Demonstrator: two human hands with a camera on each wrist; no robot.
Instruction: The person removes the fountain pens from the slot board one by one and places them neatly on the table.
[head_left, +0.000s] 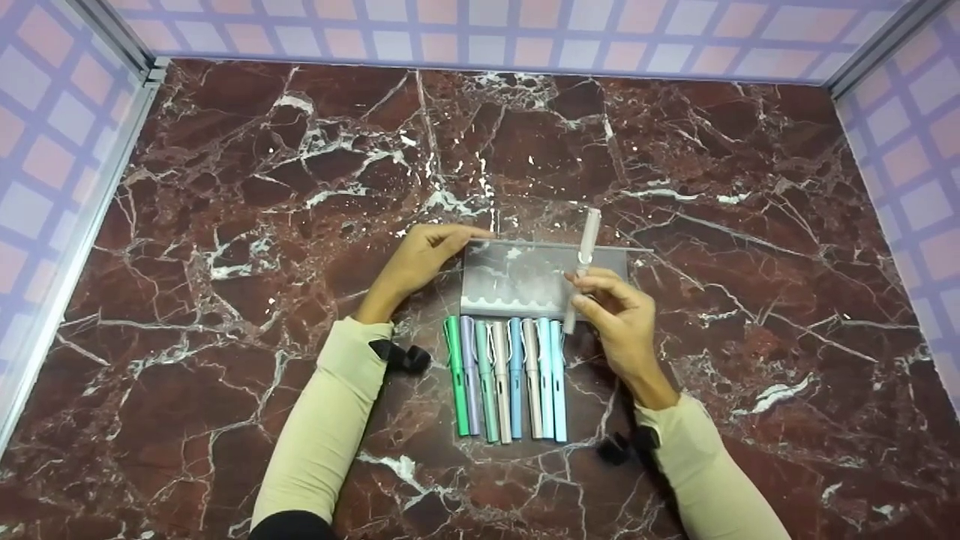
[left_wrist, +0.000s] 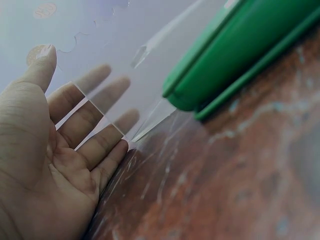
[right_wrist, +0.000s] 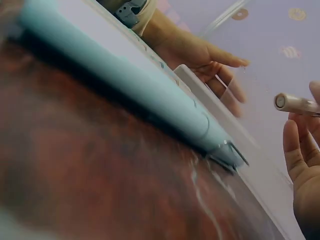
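A clear plastic case (head_left: 514, 281) with a white notched strip lies in front of me, its transparent lid (head_left: 540, 244) raised. My left hand (head_left: 420, 259) holds the lid's left edge between thumb and fingers; the fingers show through the plastic in the left wrist view. A pale, whitish-beige pen (head_left: 589, 236) is pinched in my right hand (head_left: 621, 311) above the case's right side, tilted upward. In the right wrist view this pen's round end (right_wrist: 281, 101) faces the camera. Just below the case, a green pen (head_left: 457, 382) lies at the left end of a row.
Several more capped pens continue the row, among them a purple pen (head_left: 469, 382), a blue pen (head_left: 516, 382) and a light-blue pen (head_left: 559, 390) at the right end. The marbled table (head_left: 247, 187) is bordered by checked panels (head_left: 487, 37) at the back and sides.
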